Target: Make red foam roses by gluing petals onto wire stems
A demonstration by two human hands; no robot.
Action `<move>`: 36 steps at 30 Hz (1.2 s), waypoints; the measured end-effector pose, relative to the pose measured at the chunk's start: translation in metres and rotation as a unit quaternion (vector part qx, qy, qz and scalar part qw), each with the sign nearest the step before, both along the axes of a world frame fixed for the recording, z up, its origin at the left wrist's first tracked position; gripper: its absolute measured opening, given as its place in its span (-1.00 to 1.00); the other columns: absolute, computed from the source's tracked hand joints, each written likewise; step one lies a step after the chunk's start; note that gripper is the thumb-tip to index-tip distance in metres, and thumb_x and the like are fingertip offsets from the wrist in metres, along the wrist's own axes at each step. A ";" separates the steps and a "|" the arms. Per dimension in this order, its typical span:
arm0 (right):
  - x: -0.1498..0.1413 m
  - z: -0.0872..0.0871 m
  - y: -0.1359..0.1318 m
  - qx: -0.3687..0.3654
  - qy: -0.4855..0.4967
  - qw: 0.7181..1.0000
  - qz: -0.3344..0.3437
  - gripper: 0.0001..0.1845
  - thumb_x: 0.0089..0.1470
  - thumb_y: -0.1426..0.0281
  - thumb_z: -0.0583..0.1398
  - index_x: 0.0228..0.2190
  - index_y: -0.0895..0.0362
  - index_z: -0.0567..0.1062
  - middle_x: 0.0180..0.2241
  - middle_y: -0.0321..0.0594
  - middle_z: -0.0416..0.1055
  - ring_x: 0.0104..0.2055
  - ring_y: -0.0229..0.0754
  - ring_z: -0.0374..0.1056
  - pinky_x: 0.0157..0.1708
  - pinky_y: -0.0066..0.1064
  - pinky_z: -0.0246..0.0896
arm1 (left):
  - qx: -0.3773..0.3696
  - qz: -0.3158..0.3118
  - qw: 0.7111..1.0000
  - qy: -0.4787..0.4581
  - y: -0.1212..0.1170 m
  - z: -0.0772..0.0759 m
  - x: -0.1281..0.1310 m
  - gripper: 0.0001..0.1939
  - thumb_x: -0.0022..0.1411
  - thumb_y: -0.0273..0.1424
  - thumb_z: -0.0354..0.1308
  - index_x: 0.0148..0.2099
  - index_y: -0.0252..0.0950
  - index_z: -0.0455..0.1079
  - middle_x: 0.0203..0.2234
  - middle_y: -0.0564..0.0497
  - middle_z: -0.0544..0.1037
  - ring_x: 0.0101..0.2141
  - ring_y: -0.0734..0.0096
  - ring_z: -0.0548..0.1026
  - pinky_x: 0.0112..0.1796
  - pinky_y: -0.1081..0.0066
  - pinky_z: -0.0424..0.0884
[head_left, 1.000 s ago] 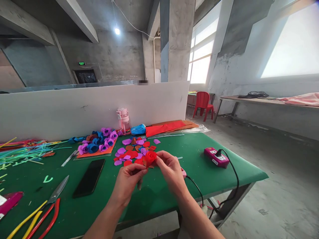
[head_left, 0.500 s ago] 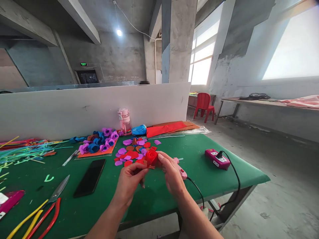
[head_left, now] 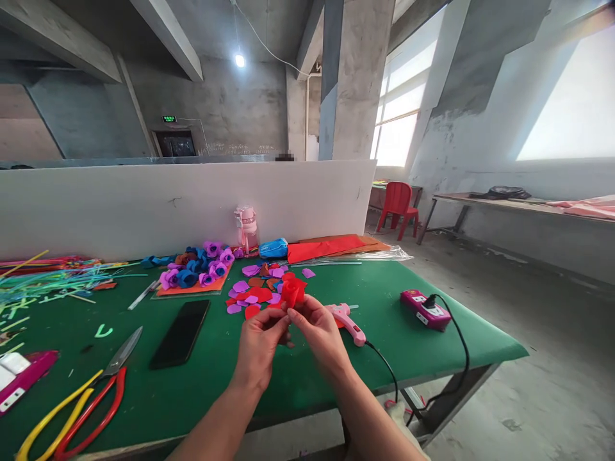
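A red artificial rose (head_left: 293,290) with layered petals stands upright between my hands, above the green table. Its base is pinched in the fingers of my left hand (head_left: 262,339). My right hand (head_left: 319,330) closes on the lower petals from the other side, thumb and fingertips close to the left ones. Behind the flower lie loose purple, red and brown petals (head_left: 240,287). A pink glue gun (head_left: 348,322) rests just right of my right hand, its cord running off the table's front edge.
Scissors (head_left: 108,384) and a black phone (head_left: 181,334) lie on the left, near coloured strips (head_left: 52,288). Finished purple and blue flowers (head_left: 199,266) sit at the back. A pink bottle (head_left: 246,229) stands by the white partition (head_left: 120,205). A magenta power strip (head_left: 425,310) lies right.
The rose has been turned from facing me to upright. My right hand has moved from its side down to its base, beside my left. The view has shifted slightly.
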State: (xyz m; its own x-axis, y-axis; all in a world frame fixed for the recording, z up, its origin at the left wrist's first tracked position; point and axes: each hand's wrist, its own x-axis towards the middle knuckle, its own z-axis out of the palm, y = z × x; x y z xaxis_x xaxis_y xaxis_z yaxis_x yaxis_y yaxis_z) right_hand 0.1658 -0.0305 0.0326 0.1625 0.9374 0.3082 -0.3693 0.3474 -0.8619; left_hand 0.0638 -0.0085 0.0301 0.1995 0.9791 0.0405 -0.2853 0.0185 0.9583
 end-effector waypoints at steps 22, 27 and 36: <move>-0.005 -0.008 0.005 -0.030 0.045 0.998 0.029 -0.72 -0.09 0.34 0.30 -0.26 0.12 0.48 -0.29 -0.21 0.52 -0.20 -0.20 0.42 -0.07 -0.33 0.22 | 0.047 0.017 0.999 -0.020 0.013 0.009 -0.019 -0.76 -0.02 -0.32 0.23 -0.27 -0.32 0.52 -0.46 0.00 0.54 -0.43 0.47 0.40 -0.40 0.49 0.30; -0.005 -0.009 0.006 -0.027 0.046 0.998 0.024 -0.71 -0.10 0.34 0.31 -0.27 0.12 0.49 -0.31 -0.23 0.52 -0.22 -0.22 0.41 -0.11 -0.37 0.23 | 0.077 0.019 0.997 0.005 0.011 0.009 -0.020 -0.74 0.01 -0.33 0.21 -0.22 -0.33 0.53 -0.39 -0.05 0.56 -0.33 0.39 0.43 -0.28 0.43 0.32; -0.005 -0.012 0.007 -0.029 0.061 0.997 0.023 -0.72 -0.12 0.36 0.32 -0.28 0.13 0.49 -0.33 -0.24 0.51 -0.25 -0.23 0.40 -0.13 -0.39 0.22 | 0.142 0.047 0.986 0.075 0.008 0.007 -0.020 -0.77 0.08 -0.34 0.17 -0.20 -0.26 0.53 -0.39 0.00 0.54 -0.31 0.39 0.43 -0.31 0.46 0.32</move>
State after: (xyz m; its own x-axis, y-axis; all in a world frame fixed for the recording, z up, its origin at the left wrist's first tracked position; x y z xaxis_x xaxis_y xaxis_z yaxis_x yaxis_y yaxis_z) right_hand 0.1612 -0.0232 0.0211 0.1528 0.9604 0.2330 -0.4870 0.2784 -0.8279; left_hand 0.0438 -0.0004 0.0370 0.1326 0.9468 0.2932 -0.1277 -0.2770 0.9523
